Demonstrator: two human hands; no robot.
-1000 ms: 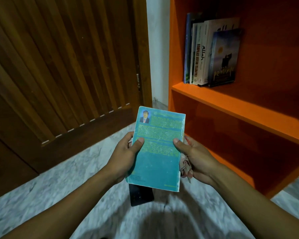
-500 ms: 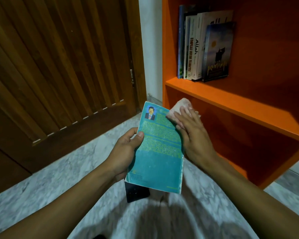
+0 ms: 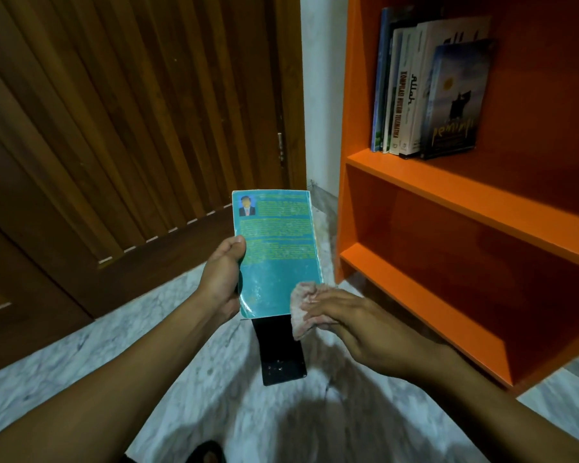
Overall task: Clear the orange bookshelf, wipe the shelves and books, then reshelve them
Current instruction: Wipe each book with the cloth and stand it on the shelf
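Observation:
My left hand (image 3: pixel 223 279) grips a teal paperback (image 3: pixel 276 252) by its left edge, back cover up, with a small portrait at its top left. A pale pink cloth (image 3: pixel 303 307) lies under the fingers of my right hand (image 3: pixel 351 324), pressed against the book's lower right corner. The orange bookshelf (image 3: pixel 475 202) stands to the right. Several books (image 3: pixel 428 91) stand upright on its upper shelf; the two lower shelves hold nothing visible.
A black flat object (image 3: pixel 283 355) lies on the marble floor (image 3: pixel 64 372) just below the teal book. A slatted wooden door (image 3: pixel 121 128) fills the left side. A strip of white wall (image 3: pixel 321 95) separates door and shelf.
My right hand with the cloth has swept from the book's top right corner down to its lower right corner. A second ago it held the book's right edge. The book has turned more upright.

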